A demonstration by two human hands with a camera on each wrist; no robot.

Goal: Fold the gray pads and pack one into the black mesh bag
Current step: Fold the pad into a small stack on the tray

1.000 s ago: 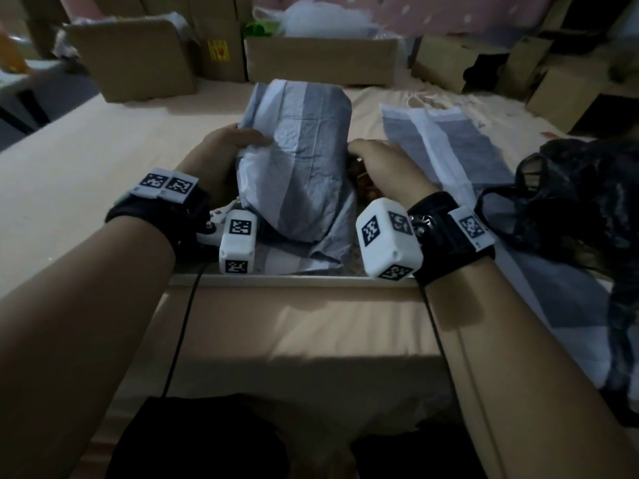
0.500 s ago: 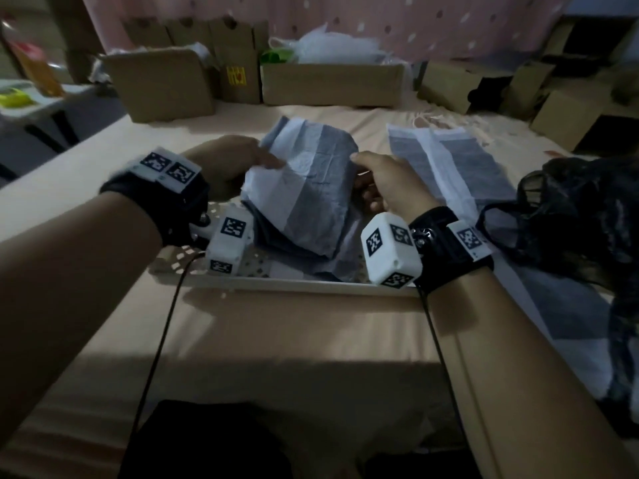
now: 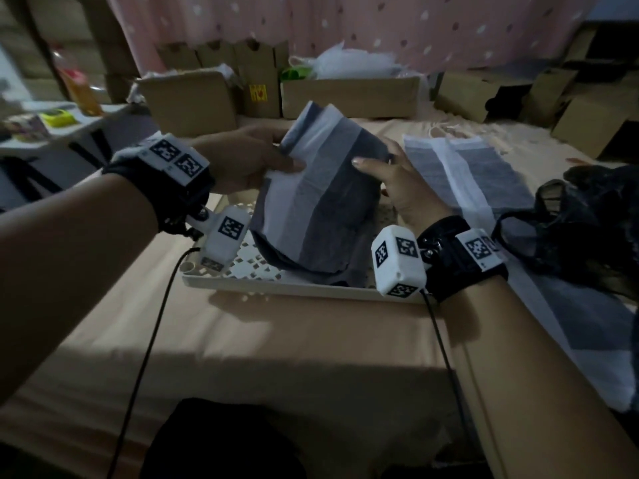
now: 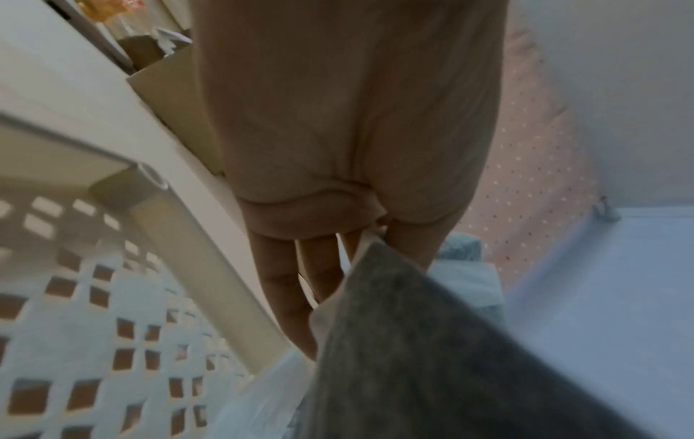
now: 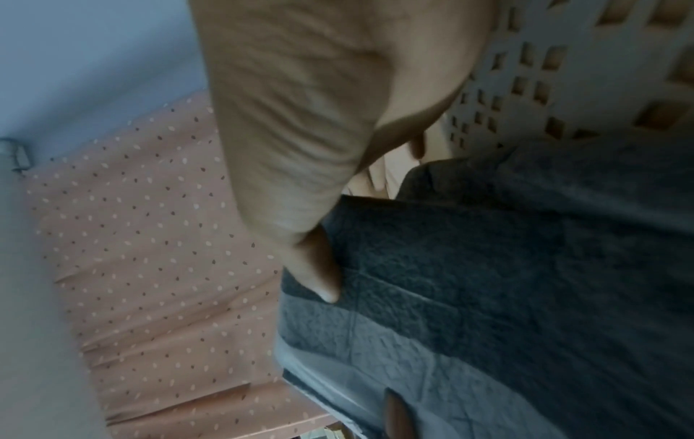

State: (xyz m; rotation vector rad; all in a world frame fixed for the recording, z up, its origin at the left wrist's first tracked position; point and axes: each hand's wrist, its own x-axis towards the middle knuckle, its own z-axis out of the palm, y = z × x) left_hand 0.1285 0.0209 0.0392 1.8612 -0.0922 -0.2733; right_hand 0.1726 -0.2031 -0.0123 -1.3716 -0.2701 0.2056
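At frame centre a half-folded gray pad (image 3: pixel 321 198) was held above the white tray (image 3: pixel 242 271) by both hands' grip, left hand (image 3: pixel 249 164) and right hand (image 3: pixel 397 188) clamped on its edges, while another pad (image 3: pixel 484 174) lay unfolded at right and the black mesh bag (image 3: pixel 587 219) was judged yet unpacked.

Dim room, peach-covered bed (image 3: pixel 311 340) as the work surface, with a patch of brighter light across its middle. Pink dotted curtain (image 3: pixel 380 25) along the back, row of open cardboard boxes (image 3: pixel 349 96) below it, more boxes (image 3: pixel 587 108) stacked far right. Small white side table (image 3: pixel 52 133) at left holding yellow and orange items, blurred.
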